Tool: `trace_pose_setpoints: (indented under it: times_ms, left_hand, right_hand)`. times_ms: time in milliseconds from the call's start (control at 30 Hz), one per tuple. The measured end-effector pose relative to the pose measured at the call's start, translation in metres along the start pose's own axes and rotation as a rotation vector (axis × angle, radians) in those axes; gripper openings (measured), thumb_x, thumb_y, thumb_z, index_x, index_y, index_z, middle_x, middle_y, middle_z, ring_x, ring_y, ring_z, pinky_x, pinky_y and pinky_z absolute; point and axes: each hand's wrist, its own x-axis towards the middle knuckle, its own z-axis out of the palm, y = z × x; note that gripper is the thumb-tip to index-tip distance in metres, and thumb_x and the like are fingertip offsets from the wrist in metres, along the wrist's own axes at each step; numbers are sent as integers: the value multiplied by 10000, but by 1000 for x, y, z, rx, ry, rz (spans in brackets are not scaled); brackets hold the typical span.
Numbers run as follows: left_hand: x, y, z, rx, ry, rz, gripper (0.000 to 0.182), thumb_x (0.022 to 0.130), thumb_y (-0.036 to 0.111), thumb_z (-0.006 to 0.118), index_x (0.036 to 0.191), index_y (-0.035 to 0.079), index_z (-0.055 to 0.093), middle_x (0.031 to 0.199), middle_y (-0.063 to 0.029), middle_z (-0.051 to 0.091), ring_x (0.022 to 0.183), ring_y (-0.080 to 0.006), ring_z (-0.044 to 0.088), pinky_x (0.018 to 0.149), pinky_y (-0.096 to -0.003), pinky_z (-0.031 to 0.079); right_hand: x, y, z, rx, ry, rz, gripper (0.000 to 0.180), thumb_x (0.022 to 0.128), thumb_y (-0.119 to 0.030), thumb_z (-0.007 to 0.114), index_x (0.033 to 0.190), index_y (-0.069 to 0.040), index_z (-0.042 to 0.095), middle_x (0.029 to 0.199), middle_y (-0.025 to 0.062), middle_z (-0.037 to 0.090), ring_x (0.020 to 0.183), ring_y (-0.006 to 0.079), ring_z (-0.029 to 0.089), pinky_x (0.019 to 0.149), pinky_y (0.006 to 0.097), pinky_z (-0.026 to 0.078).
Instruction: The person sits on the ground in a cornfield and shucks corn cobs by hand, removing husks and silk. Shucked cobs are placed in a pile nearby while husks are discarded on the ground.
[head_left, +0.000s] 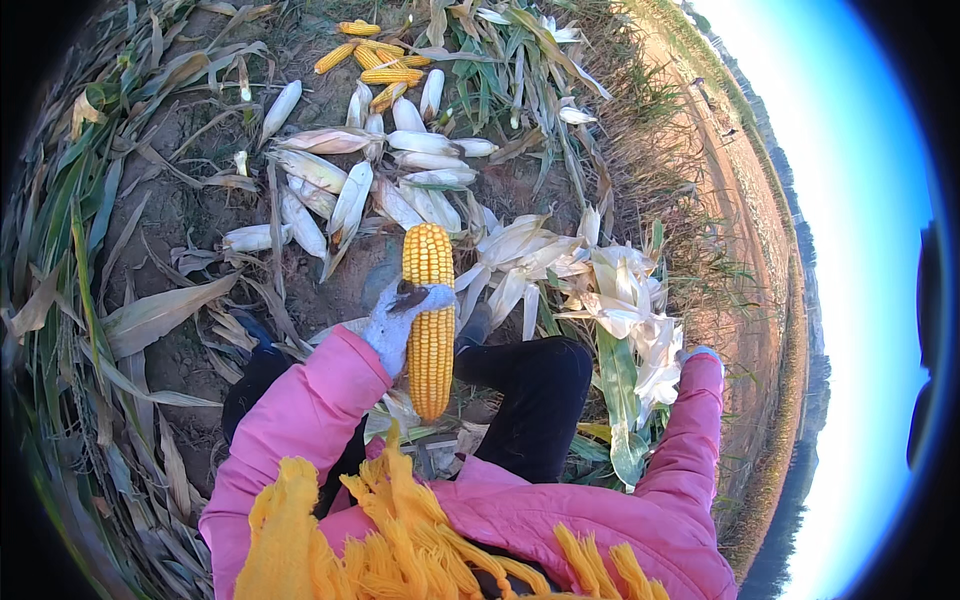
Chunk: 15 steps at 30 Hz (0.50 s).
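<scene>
My left hand (397, 319), in a whitish glove, grips a husked ear of yellow corn (430, 360) around its middle. The ear stands upright in the picture, its rows of kernels bare. A small dark brown piece (409, 298) shows at the gloved fingers; what it is cannot be made out. Out to the right is my right hand (699, 354), gloved and mostly hidden by the end of its pink sleeve. Beside it lie pale torn corn husks (660, 352); whether it holds any is not visible.
Unhusked ears (425, 142) lie in a loose heap on the soil ahead, and bare yellow ears (386, 60) are piled beyond. Cut corn stalks (82, 195) cover the left side. Stripped husks (525, 251) lie near my bent knee (540, 390). A dirt track (742, 247) runs along the right.
</scene>
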Motion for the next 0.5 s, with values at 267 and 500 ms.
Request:
trace_pose_setpoints:
  times_ms: [267, 500]
  left_hand:
    - [22, 0, -10, -104, 203, 146, 365, 839, 254, 680, 1098, 60, 512, 923, -102, 583, 836, -227, 618, 721, -387, 549]
    - [33, -13, -22, 132, 358, 328, 372, 873, 160, 665, 1197, 27, 540, 1122, -80, 595, 1021, -177, 576, 903, -319, 490]
  right_hand:
    - [-174, -249, -25, 1410, -958, -1007, 679, 890, -206, 662, 1438, -11, 314, 1362, 146, 472, 1270, 223, 449, 1045, 345, 384]
    - [-250, -381, 57, 1676, -1584, -314, 343, 855, -236, 664, 1089, -11, 552, 832, 118, 631, 671, 259, 640, 552, 391, 557]
